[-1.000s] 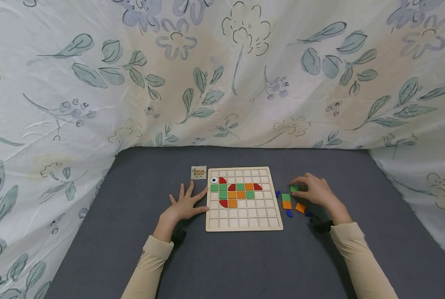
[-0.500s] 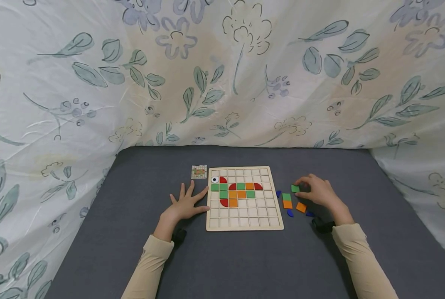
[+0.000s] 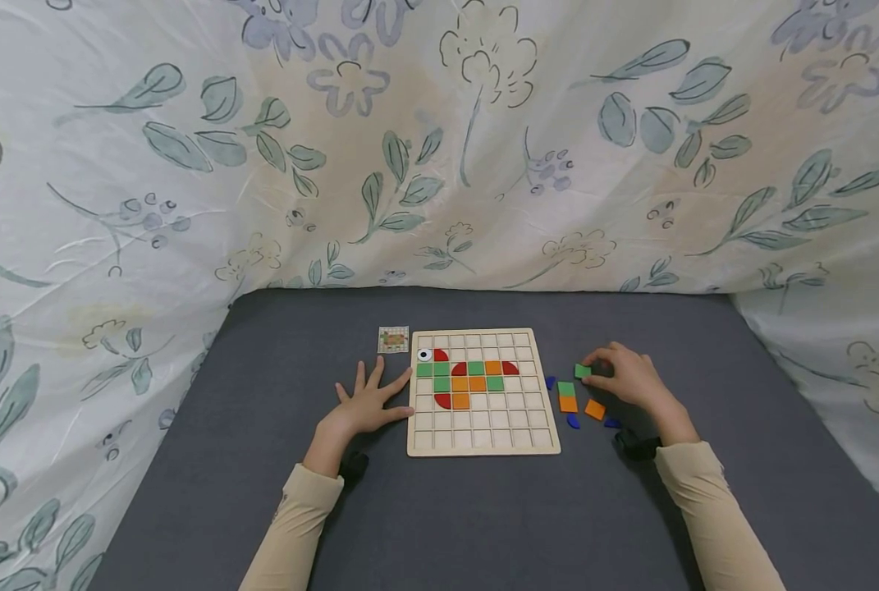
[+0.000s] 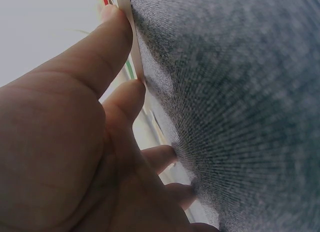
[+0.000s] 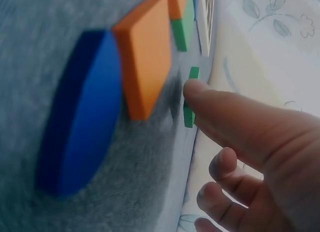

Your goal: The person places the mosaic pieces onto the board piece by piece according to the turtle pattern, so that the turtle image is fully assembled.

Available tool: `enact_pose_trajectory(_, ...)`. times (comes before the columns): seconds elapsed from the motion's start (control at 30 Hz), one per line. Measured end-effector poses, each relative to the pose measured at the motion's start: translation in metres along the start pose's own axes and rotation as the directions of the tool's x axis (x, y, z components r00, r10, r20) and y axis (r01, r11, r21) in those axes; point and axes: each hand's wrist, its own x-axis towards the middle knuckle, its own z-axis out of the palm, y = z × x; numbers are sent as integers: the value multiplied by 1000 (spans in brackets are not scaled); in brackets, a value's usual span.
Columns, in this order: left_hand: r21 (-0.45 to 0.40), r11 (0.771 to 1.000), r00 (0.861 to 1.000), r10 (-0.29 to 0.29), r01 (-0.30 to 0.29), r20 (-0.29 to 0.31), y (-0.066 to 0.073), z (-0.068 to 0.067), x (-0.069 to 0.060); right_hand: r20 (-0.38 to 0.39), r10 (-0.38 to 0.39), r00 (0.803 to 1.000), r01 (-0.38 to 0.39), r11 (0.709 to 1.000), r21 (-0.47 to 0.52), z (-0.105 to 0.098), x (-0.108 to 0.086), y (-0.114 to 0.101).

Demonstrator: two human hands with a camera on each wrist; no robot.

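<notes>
Fingers of the right hand (image 3: 629, 379) pinch a green tile (image 3: 582, 372), apparently raised, right of the board (image 3: 485, 451); left hand (image 3: 365, 409) splayed at its left edge.

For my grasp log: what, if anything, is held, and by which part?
The right hand pinches a green tile by its edges; the left hand merely touches the board.

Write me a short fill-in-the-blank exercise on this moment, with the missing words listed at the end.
1. The right hand pinches a tile coloured ____.
2. In the head view, the left hand rests at the ____ edge of the grid board.
3. In the head view, the eye piece sits directly left of a ____ rounded piece.
4. In the right wrist view, the loose piece nearest the camera is ____.

Missing words: green; left; red; blue.
</notes>
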Motion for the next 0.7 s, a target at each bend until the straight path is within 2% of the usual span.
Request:
enact_pose_trajectory(0.23, -2, 1000, 1000, 2, -2, -1, 1, 0, 0, -22, -32, 999, 32, 999, 8, -2, 0, -14)
enact_pose_trajectory(0.7, 4, 1000, 1000, -1, 1, 4, 1, -1, 0, -13, -106, 994, 107, 992, 72, 7, 11, -42)
